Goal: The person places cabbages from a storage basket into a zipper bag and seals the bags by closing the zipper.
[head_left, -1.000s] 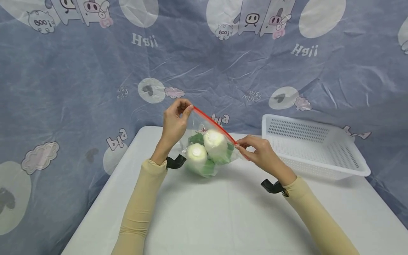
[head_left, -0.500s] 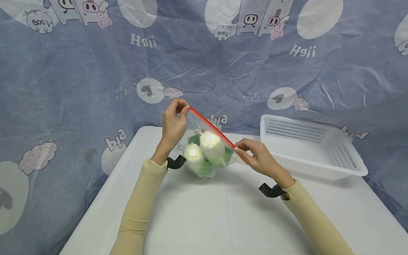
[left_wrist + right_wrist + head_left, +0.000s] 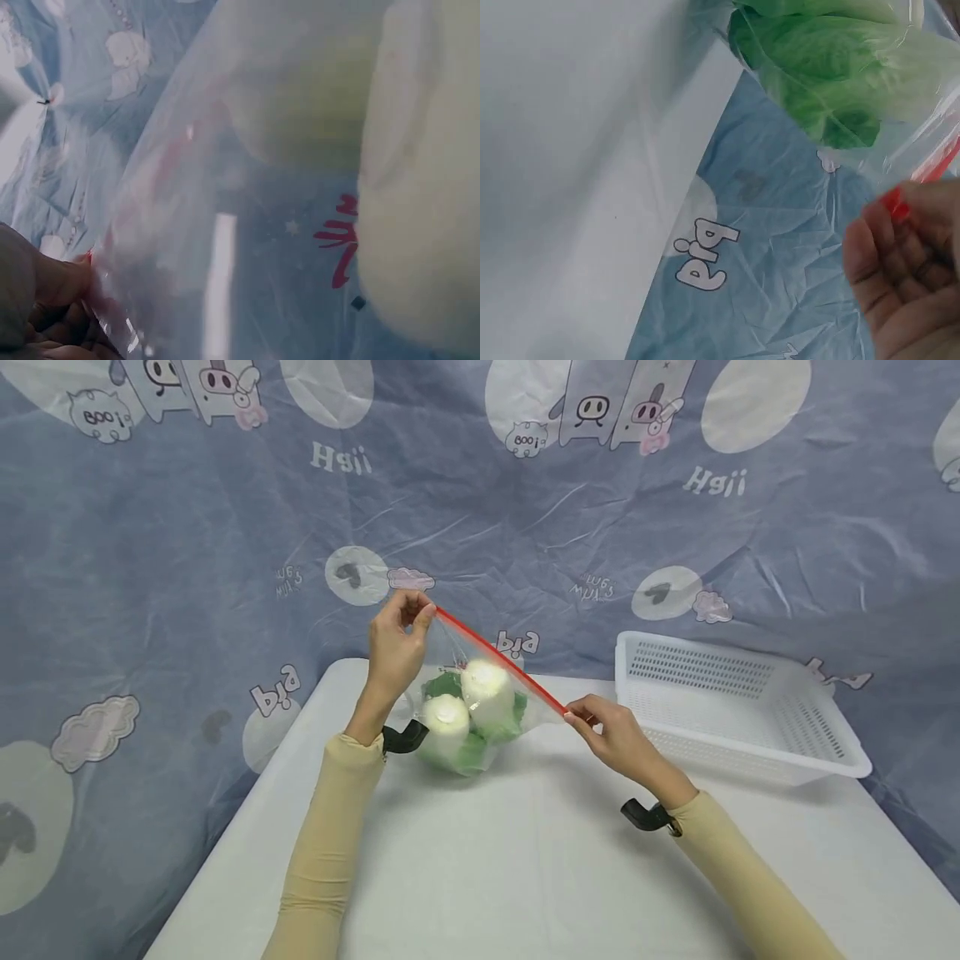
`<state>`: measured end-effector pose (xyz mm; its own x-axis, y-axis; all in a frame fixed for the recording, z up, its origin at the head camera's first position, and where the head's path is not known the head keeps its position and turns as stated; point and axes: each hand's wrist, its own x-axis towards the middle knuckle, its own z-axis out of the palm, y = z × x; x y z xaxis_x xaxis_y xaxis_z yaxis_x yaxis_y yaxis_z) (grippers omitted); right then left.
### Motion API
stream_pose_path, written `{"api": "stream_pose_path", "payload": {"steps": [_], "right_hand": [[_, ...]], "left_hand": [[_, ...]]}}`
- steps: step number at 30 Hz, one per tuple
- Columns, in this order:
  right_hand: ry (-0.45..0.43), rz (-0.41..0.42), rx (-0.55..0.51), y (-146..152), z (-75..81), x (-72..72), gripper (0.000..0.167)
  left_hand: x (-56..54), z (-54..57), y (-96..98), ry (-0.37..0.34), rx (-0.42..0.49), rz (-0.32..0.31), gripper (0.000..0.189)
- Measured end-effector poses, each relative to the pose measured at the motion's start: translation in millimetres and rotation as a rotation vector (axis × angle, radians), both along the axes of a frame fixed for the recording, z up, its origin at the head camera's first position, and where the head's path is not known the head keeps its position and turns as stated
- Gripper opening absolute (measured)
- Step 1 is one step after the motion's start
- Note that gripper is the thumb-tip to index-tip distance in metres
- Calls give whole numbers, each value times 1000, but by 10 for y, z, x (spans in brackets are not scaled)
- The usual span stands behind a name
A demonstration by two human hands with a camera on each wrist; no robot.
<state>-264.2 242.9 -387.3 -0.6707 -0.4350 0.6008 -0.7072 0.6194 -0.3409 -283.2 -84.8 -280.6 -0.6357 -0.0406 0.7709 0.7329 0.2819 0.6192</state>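
Note:
A clear zip bag point(image 3: 501, 672) with a red zip strip point(image 3: 498, 656) is held up over the table. Inside it are two leafy vegetables point(image 3: 489, 693) with pale, rounded bases and green leaves point(image 3: 840, 67), resembling bok choy. With thumb and fingers, my left hand point(image 3: 397, 647) pinches the strip's upper left end. My right hand point(image 3: 618, 739) pinches the lower right end, so the strip runs taut and slanted between them. Seen from the left wrist, the bag's film point(image 3: 225, 247) with red print fills most of the view. Whether the zip is sealed cannot be told.
A white perforated plastic basket point(image 3: 742, 702) stands at the right back of the white table point(image 3: 480, 877). Behind the table hangs a blue-grey printed cloth point(image 3: 480, 502). A black wrist mount point(image 3: 405, 737) sits on each forearm.
My left hand has shifted a little left with the bag and vegetables. My right hand has slid down to the strip's end; the red piece that stuck out past it no longer shows.

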Motion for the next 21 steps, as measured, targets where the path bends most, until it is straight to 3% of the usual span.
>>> {"api": "stream_pose_path", "payload": {"steps": [3,6,9,11,15,17,19,21], "right_hand": [[-150,-112,-54,-16,10,-119,14],[-448,-152,-194,-40,31,-275,20],[-736,-127,-390,-65,51,-455,28],[-856,-103,-495,-68,61,-571,31],[-913,-59,-559,-32,101,-751,40],[-921,-49,-538,1,125,-812,41],[-932,-56,-533,30,146,-863,39],[-938,-78,-507,58,150,-914,38]], "left_hand": [[-32,-31,-51,-49,-62,-36,16],[36,-17,-91,-120,-165,-115,16],[246,54,-58,-197,-294,-252,14],[413,86,31,-241,-405,-360,11],[726,45,385,-219,-730,-571,1],[852,-41,618,-164,-918,-621,6],[950,-162,841,-129,-1096,-597,14],[1002,-308,1019,-91,-1242,-530,24]]}}
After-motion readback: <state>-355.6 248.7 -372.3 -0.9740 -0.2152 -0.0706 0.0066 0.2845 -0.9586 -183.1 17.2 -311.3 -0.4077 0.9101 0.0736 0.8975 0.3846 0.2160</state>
